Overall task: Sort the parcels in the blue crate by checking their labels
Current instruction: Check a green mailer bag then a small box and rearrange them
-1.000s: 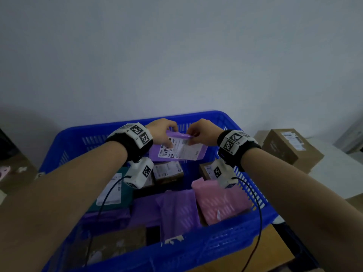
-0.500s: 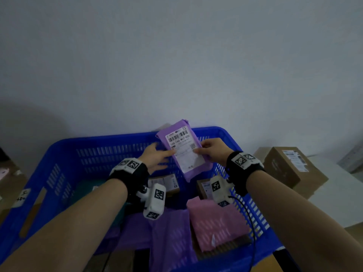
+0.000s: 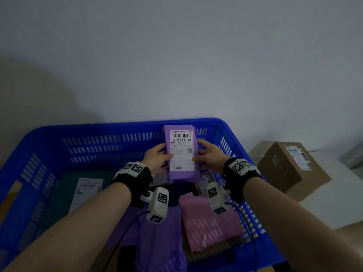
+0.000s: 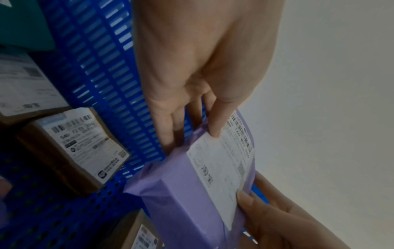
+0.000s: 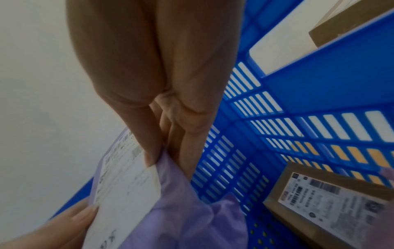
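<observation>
A purple mailer parcel point(image 3: 181, 173) with a white barcode label point(image 3: 181, 150) stands upright above the far side of the blue crate point(image 3: 94, 132), label facing me. My left hand point(image 3: 157, 160) holds its left edge, thumb on the label and fingers behind. My right hand point(image 3: 210, 158) holds the right edge the same way. In the left wrist view the thumb pinches the parcel point(image 4: 192, 193) at the label's corner. The right wrist view shows the thumb on the label point(image 5: 127, 185), with the fingers behind the purple wrap.
Inside the crate lie a pink mailer point(image 3: 210, 222), a purple mailer point(image 3: 163, 242), a teal parcel with a label point(image 3: 59, 193) and small brown boxes point(image 4: 70, 151). A large cardboard box point(image 3: 290, 167) sits on the white surface right of the crate. A plain wall is behind.
The purple parcel has been turned from lying sideways to upright with its label facing me. Both hands shifted to its side edges and kept hold.
</observation>
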`<state>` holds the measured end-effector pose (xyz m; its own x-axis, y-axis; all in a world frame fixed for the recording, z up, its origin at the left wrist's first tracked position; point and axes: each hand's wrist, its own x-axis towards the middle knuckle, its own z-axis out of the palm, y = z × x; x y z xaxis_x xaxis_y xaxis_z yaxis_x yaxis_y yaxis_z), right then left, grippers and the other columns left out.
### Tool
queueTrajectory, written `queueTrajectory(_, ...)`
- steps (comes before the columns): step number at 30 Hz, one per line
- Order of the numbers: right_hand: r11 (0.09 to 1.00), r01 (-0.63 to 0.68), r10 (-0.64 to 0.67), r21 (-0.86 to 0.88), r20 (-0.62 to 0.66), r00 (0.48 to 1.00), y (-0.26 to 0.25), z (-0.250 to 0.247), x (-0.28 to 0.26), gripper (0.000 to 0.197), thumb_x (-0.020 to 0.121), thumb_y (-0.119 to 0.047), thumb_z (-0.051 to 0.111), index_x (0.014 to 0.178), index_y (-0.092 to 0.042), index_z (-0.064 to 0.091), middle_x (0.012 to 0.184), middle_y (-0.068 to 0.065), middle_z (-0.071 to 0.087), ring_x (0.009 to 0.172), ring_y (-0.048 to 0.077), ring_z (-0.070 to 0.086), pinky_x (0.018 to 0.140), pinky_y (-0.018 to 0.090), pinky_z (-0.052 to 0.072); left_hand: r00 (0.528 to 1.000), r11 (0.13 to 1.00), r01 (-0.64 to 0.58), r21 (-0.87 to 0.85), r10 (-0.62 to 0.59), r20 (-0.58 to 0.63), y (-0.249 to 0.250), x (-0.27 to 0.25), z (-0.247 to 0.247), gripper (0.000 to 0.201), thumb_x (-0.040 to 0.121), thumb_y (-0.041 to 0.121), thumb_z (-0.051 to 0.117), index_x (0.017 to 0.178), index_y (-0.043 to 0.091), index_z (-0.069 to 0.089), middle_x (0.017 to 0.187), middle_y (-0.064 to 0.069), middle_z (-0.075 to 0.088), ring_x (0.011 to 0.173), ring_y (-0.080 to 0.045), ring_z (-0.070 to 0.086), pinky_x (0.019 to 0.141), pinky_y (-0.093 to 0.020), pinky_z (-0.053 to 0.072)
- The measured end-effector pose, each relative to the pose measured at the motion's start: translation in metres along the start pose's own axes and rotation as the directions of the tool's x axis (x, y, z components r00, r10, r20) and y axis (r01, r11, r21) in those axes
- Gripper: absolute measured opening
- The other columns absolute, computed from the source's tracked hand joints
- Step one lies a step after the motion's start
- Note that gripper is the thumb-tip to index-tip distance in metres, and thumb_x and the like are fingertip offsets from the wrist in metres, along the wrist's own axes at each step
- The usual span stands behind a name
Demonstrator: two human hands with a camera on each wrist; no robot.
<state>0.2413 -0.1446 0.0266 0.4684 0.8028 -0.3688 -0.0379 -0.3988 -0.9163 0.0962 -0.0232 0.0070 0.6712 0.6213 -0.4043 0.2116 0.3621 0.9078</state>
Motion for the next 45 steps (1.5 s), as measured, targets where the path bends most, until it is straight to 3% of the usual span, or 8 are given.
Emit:
queueTrajectory(9,0.984,-0.102,0.096,-0.149,-0.045,0.994,0.036,-0.007,0.031,0.062,0.085,0.013,0.057,0.139,-0.01,0.037,0.127,0.021,0.058,0.116,0.039,0.056,0.09,0.056,0.05,0.997,0.995,0.071,0.063,-0.071,-0.005,-0.037,0.034,0.011,0.056,0.088,-0.009,0.054,0.139,0.013,0.043,0.127,-0.013,0.061,0.113,-0.033,0.061,0.095,-0.05,0.05)
queueTrajectory(21,0.931,-0.255,0.265,-0.261,0.002,0.964,0.087,-0.008,0.067,0.063,0.083,0.01,0.061,0.139,-0.01,0.039,0.127,0.023,0.057,0.114,0.039,0.057,0.09,0.056,0.05,0.975,0.975,0.221,0.026,-0.22,-0.038,-0.091,0.062,0.018,0.055,0.086,-0.011,0.054,0.132,0.017,0.05,0.128,-0.007,0.061,0.116,-0.029,0.057,0.088,-0.048,0.05)
queueTrajectory(24,0.915,-0.262,0.278,-0.307,0.008,0.961,0.093,-0.003,0.073,0.061,0.084,0.007,0.061,0.137,-0.011,0.041,0.126,0.02,0.059,0.112,0.039,0.059,0.079,0.05,0.055,0.968,0.97,0.242,0.002,-0.241,-0.067,-0.098,0.066,0.016,0.056,0.084,-0.014,0.054,0.13,0.017,0.051,0.126,-0.007,0.061,0.115,-0.028,0.057,0.083,-0.043,0.05)
queueTrajectory(28,0.87,-0.252,0.277,-0.424,-0.003,0.961,0.103,0.002,0.079,0.056,0.081,0.007,0.064,0.132,-0.006,0.044,0.124,0.019,0.061,0.109,0.037,0.061,0.056,0.036,0.054,0.958,0.96,0.278,0.039,-0.274,-0.08,-0.107,0.07,0.015,0.062,0.081,-0.018,0.054,0.133,0.016,0.05,0.128,-0.01,0.06,0.117,-0.03,0.057,0.093,-0.052,0.049)
queueTrajectory(33,0.688,-0.213,0.227,-0.694,-0.074,0.971,0.108,0.003,0.085,0.07,0.076,-0.014,0.076,0.135,-0.01,0.039,0.131,0.013,0.056,0.117,0.029,0.056,0.095,0.037,0.048,0.951,0.949,0.304,0.077,-0.298,-0.089,-0.117,0.076,0.019,0.063,0.082,-0.019,0.053,0.136,0.011,0.047,0.13,-0.014,0.058,0.119,-0.033,0.055,0.096,-0.053,0.048)
queueTrajectory(36,0.568,-0.08,0.12,-0.819,-0.014,0.993,0.102,0.006,0.083,0.098,0.074,-0.017,0.077,0.15,-0.018,0.015,0.153,0.014,0.023,0.137,0.031,0.033,0.107,0.04,0.034,0.947,0.943,0.319,0.093,-0.313,-0.074,-0.124,0.08,0.02,0.063,0.082,-0.017,0.056,0.139,0.009,0.045,0.132,-0.016,0.056,0.12,-0.035,0.054,0.099,-0.054,0.046)
queueTrajectory(39,0.434,0.086,0.176,-0.897,0.178,0.968,0.101,0.012,0.088,0.099,0.076,-0.017,0.077,0.152,-0.023,0.014,0.16,0.008,0.002,0.146,0.028,0.014,0.114,0.037,0.025,0.949,0.938,0.315,0.142,-0.308,-0.069,-0.129,0.08,0.023,0.066,0.078,-0.021,0.058,0.138,0.003,0.044,0.133,-0.02,0.055,0.121,-0.035,0.054,0.101,-0.049,0.045)
queueTrajectory(45,0.257,0.206,0.286,-0.944,0.277,0.917,0.115,0.022,0.104,0.102,0.073,-0.025,0.079,0.151,-0.023,0.014,0.16,0.009,0.0,0.147,0.029,0.009,0.118,0.04,0.022,0.961,0.912,0.275,0.305,-0.268,-0.067,-0.137,0.081,0.019,0.069,0.073,-0.021,0.063,0.137,0.0,0.044,0.13,-0.021,0.055,0.12,-0.033,0.053,0.1,-0.04,0.047)
